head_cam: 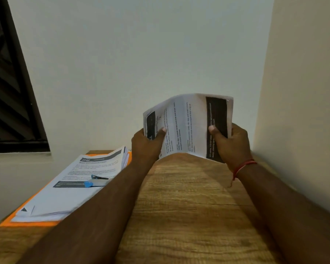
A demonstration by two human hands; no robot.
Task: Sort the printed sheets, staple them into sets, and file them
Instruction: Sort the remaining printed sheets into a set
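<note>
Both my hands hold a small bundle of printed sheets [189, 124] upright above the far end of the wooden table [189, 206]. My left hand [147, 143] grips its left edge, thumb on the front. My right hand [230, 143] grips its right edge over a dark printed band. The sheets bow in the middle. A stack of printed sheets [71, 187] lies on an orange folder [27, 222] at the left, with a blue stapler [93, 181] on top.
White walls close in behind and on the right of the table. A dark window [10, 92] sits at the upper left. A red thread bracelet [243, 166] circles my right wrist.
</note>
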